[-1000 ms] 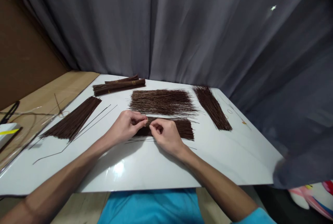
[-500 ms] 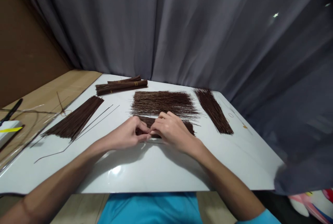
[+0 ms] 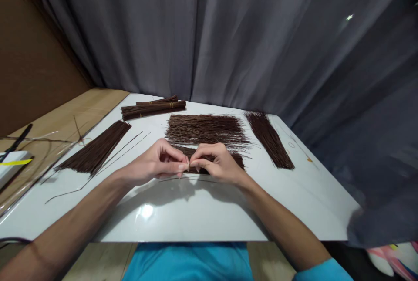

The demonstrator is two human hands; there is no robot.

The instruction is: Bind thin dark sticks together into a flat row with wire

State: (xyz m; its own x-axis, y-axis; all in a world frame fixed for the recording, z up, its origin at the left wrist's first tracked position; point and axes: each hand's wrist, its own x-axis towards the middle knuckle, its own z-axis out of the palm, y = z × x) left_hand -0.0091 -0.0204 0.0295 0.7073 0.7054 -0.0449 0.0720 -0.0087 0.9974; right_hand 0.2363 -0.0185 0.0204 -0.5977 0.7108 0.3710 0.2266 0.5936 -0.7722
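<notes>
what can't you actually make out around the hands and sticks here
Head view only:
- What the left hand and right hand pinch: hidden by the fingertips.
- Near stick pile: mostly covered by both hands.
- Ties on the bundled sticks: too small.
- Black pen: cut off by the left edge.

Light falls from overhead, leaving a bright glare patch on the glossy white table [image 3: 202,211] near its front edge. Soft shadows lie under both forearms. The grey curtain [image 3: 228,32] behind is dim. Wide-angle distortion bends the edges; the lower corners are blurred, the centre sharp.
</notes>
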